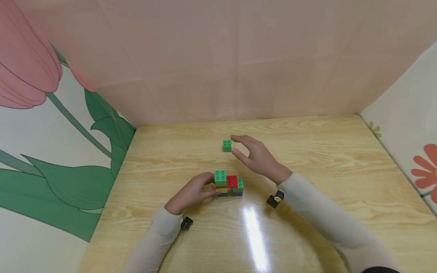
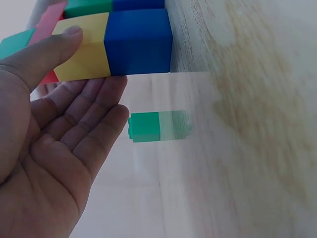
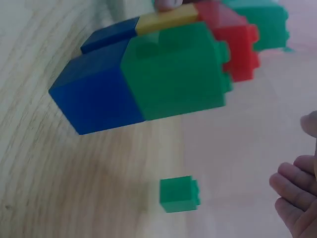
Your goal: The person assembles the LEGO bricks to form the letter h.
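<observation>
A small stack of toy building bricks stands mid-table: a green brick (image 1: 220, 177) on top, a red brick (image 1: 232, 181) bridging beneath it, a yellow brick (image 2: 91, 52) over a blue brick (image 2: 138, 42) on the left, and green over another blue brick (image 3: 94, 89) on the right. My left hand (image 1: 194, 191) grips the stack's left side, thumb on the yellow brick. Farther back, a loose green brick (image 1: 227, 146) sits upright, studs up. Beside it is my right hand (image 1: 258, 156), thumb and fingers spread apart; the right wrist view shows a gap between them and the brick.
The wood-grain table (image 1: 164, 151) meets a pink wall covering (image 1: 239, 76) at the back. Side panels with flower prints (image 1: 68, 178) border it left and right. Small black devices (image 1: 273, 201) are worn on both wrists.
</observation>
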The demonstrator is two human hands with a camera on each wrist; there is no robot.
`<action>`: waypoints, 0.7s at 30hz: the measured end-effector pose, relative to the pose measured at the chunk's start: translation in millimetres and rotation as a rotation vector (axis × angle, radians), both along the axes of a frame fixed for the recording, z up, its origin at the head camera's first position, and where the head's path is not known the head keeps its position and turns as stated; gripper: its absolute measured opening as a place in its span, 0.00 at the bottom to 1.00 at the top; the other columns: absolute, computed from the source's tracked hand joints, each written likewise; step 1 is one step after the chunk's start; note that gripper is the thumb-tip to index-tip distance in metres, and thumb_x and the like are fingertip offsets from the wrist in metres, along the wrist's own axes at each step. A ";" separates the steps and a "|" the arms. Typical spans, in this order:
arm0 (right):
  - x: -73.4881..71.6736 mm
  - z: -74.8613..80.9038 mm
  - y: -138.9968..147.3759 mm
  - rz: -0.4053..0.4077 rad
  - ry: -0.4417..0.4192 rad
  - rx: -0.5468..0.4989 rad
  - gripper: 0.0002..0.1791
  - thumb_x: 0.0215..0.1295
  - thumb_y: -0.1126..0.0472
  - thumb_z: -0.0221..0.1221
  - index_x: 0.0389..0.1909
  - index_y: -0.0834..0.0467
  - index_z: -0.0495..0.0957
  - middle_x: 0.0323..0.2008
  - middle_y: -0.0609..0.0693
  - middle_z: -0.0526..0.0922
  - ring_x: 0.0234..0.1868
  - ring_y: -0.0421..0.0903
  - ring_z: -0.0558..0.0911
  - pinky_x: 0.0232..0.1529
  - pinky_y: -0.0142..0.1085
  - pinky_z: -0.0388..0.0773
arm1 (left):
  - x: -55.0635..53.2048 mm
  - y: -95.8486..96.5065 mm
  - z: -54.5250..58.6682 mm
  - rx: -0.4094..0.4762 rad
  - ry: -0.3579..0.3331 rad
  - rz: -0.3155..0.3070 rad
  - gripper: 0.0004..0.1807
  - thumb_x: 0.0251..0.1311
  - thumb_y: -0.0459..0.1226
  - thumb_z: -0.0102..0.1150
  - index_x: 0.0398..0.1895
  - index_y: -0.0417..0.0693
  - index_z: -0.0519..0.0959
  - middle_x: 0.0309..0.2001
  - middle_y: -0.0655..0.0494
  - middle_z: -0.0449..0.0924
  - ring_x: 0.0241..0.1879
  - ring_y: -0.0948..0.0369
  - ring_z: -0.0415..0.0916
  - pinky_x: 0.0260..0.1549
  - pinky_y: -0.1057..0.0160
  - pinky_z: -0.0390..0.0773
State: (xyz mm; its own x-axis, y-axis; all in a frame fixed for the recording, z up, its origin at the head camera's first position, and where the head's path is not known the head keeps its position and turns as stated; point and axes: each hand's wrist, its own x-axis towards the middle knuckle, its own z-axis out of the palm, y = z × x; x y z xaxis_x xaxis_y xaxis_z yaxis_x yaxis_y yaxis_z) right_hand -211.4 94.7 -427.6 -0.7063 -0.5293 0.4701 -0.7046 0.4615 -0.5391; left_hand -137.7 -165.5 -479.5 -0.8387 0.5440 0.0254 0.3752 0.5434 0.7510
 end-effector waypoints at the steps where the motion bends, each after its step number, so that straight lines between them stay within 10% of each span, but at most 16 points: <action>1: -2.0 -2.1 -0.4 -0.008 -0.013 0.006 0.30 0.72 0.48 0.55 0.69 0.56 0.66 0.63 0.52 0.73 0.63 0.50 0.72 0.61 0.50 0.72 | 0.4 -0.1 0.1 0.001 0.002 -0.003 0.21 0.61 0.47 0.65 0.55 0.53 0.77 0.50 0.65 0.77 0.54 0.66 0.75 0.56 0.64 0.74; 21: -48.6 -54.1 -13.3 -0.144 -0.298 0.136 0.46 0.62 0.43 0.64 0.75 0.57 0.55 0.72 0.55 0.60 0.71 0.56 0.60 0.69 0.53 0.59 | 1.4 0.8 0.7 -0.001 0.017 0.000 0.20 0.61 0.48 0.64 0.55 0.53 0.77 0.52 0.63 0.77 0.56 0.64 0.75 0.56 0.63 0.75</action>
State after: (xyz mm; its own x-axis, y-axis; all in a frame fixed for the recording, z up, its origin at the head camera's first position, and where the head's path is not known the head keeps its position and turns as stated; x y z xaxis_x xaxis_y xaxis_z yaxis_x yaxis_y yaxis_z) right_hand -260.1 81.5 -481.7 -0.8739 -0.4575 0.1643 -0.4480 0.6266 -0.6378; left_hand -136.3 -164.7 -478.8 -0.8380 0.5442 0.0396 0.3883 0.5437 0.7440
